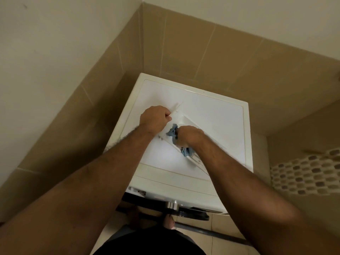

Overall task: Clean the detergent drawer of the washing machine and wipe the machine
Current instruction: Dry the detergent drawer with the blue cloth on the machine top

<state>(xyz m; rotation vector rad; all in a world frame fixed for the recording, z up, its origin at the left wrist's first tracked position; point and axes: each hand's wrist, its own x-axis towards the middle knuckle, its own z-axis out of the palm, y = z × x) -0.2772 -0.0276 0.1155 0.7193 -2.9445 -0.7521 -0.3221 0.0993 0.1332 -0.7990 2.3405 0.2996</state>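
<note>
Head view shows the detergent drawer removed and lying diagonally on top of the washing machine, which stands in a tiled corner. I note the left hand clenched on the drawer's upper end, steadying it. The right hand is closed around a blue cloth, pressed into a compartment. I judge drawer cleaning is in progress; next, the cloth must work the remaining compartments, then the machine's surfaces.
</note>
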